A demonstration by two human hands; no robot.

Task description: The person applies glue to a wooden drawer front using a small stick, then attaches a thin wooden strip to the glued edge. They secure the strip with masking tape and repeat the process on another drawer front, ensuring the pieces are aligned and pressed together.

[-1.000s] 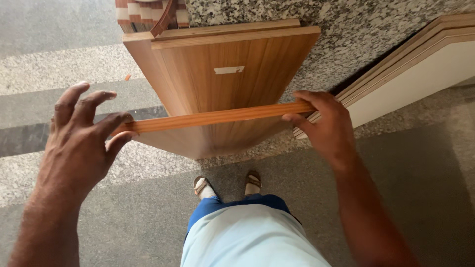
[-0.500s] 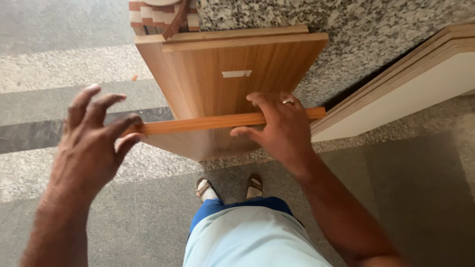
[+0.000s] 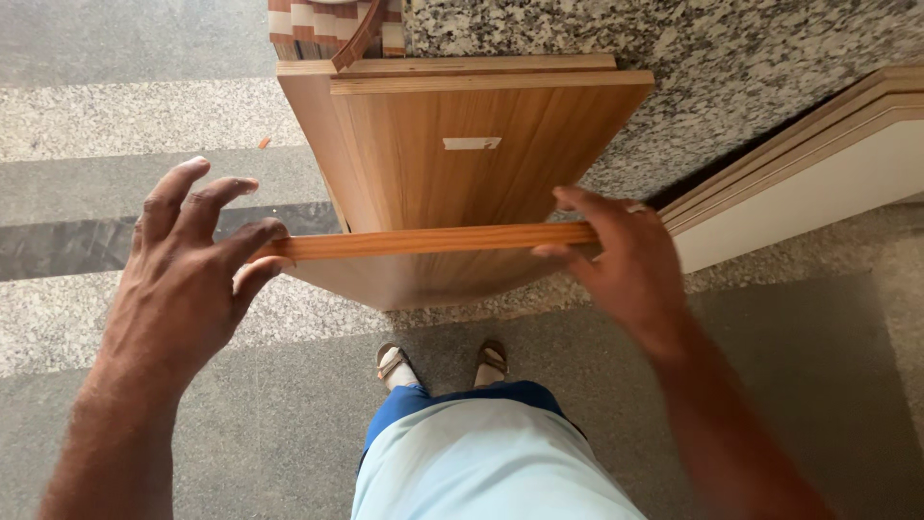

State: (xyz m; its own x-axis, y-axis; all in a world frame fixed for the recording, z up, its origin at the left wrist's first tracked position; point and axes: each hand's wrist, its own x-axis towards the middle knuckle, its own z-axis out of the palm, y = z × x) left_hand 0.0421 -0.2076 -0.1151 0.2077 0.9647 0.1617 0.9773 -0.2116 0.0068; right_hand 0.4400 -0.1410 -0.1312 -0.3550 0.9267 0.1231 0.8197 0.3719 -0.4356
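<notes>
both hands on a wood-grain board (image 3: 433, 241) held edge-up over the floor, left hand (image 3: 188, 274) spread at its left end, right hand (image 3: 621, 260) apparently pinching the right end, leaning panels (image 3: 462, 144) just behind

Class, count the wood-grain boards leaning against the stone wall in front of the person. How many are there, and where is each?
2. The front board leans nearest the person, carrying a small pale label. The back board stands behind it, showing along its left and top edges. More could be hidden behind.
</notes>
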